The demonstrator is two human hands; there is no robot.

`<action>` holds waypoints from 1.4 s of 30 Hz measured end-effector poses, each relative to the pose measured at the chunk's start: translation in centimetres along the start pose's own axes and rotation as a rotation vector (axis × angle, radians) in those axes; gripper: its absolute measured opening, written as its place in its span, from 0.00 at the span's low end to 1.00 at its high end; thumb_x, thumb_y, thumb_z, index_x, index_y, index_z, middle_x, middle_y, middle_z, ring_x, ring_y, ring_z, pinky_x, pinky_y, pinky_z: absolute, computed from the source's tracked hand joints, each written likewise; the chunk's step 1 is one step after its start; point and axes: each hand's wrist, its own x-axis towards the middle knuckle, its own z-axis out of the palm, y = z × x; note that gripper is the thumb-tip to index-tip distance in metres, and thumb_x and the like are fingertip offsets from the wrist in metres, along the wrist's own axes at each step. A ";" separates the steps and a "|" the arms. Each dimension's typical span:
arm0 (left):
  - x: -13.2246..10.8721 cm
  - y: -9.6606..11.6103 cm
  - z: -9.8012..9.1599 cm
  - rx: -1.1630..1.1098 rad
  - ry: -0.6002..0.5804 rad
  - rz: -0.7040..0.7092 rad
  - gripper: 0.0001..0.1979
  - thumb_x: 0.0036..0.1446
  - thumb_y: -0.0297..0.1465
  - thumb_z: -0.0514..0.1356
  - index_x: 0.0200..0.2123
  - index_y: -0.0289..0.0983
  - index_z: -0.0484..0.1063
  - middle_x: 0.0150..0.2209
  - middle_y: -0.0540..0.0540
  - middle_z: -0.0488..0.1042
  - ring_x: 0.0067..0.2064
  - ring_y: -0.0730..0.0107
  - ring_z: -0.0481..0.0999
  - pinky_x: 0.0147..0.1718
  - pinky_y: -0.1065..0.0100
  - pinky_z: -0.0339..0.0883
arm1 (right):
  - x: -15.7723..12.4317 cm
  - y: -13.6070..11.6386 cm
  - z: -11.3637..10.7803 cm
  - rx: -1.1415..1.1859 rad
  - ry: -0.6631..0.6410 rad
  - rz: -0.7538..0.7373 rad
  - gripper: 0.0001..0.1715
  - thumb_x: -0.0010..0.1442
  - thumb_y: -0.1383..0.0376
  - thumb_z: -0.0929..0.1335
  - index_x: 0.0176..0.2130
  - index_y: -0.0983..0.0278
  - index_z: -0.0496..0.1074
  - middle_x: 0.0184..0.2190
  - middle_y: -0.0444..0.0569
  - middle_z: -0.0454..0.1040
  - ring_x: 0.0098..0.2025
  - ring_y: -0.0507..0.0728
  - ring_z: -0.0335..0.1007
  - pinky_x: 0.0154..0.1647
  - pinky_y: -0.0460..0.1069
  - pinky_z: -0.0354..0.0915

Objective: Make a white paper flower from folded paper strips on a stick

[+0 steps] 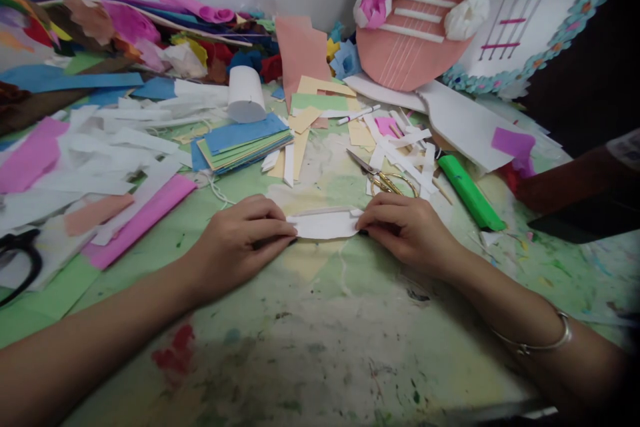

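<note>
A short strip of white paper [327, 225] is stretched between my two hands, low over the green, paint-stained tabletop [310, 347]. Along its far edge runs a narrow fold or a thin rod; I cannot tell which. My left hand [245, 233] pinches the strip's left end. At the other end, my right hand [407, 230] holds the paper between thumb and fingers. Just beyond the right hand lie gold-handled scissors [383, 180], their blades pointing away to the left.
Left of centre, a stack of coloured paper [245, 143] lies near a white paper roll [247, 95]. White strips [120, 147] cover the left side, beside black scissor handles [23, 257]. A green tube-like object [470, 192] lies right. Behind stands a pink paper guitar shape [415, 47].
</note>
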 end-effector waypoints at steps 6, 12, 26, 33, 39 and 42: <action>0.0 0.1 -0.1 0.000 -0.016 -0.007 0.08 0.59 0.26 0.58 0.35 0.37 0.78 0.32 0.45 0.75 0.33 0.70 0.74 0.33 0.68 0.69 | 0.0 0.1 0.0 0.030 0.003 0.024 0.10 0.58 0.73 0.65 0.34 0.62 0.76 0.33 0.47 0.74 0.34 0.51 0.70 0.34 0.45 0.64; -0.1 0.0 0.0 0.002 -0.005 0.009 0.07 0.59 0.25 0.58 0.34 0.37 0.77 0.32 0.45 0.75 0.34 0.71 0.73 0.33 0.68 0.68 | -0.2 -0.4 0.1 0.003 0.035 -0.032 0.11 0.60 0.72 0.65 0.34 0.62 0.76 0.36 0.49 0.76 0.37 0.52 0.72 0.37 0.46 0.66; 0.0 -0.1 0.0 -0.026 -0.027 -0.032 0.07 0.58 0.25 0.58 0.33 0.36 0.77 0.33 0.45 0.75 0.34 0.71 0.73 0.34 0.69 0.68 | -0.8 -0.8 -0.1 -0.212 0.012 0.000 0.11 0.57 0.70 0.66 0.40 0.62 0.75 0.21 0.41 0.73 0.19 0.47 0.62 0.24 0.44 0.58; -0.1 0.0 -0.3 -0.045 -0.069 -0.104 0.06 0.58 0.26 0.58 0.33 0.35 0.76 0.33 0.45 0.75 0.36 0.71 0.74 0.35 0.70 0.67 | -0.8 -1.0 -0.3 -0.177 -0.007 0.012 0.10 0.58 0.67 0.67 0.41 0.63 0.74 0.21 0.39 0.71 0.18 0.46 0.59 0.23 0.42 0.56; 0.2 0.0 -0.4 -0.082 -0.103 -0.189 0.06 0.58 0.27 0.58 0.33 0.35 0.75 0.33 0.47 0.75 0.35 0.73 0.74 0.33 0.72 0.66 | -1.0 -1.2 0.5 -0.218 0.063 -0.044 0.12 0.57 0.64 0.69 0.41 0.67 0.73 0.27 0.43 0.74 0.19 0.45 0.58 0.22 0.43 0.55; 0.4 0.0 -0.4 -0.103 -0.120 -0.219 0.06 0.58 0.28 0.58 0.32 0.35 0.74 0.32 0.47 0.74 0.33 0.75 0.73 0.32 0.73 0.65 | -1.1 -1.3 1.1 -0.308 0.115 -0.086 0.09 0.58 0.67 0.67 0.40 0.67 0.73 0.29 0.45 0.76 0.19 0.46 0.60 0.22 0.43 0.56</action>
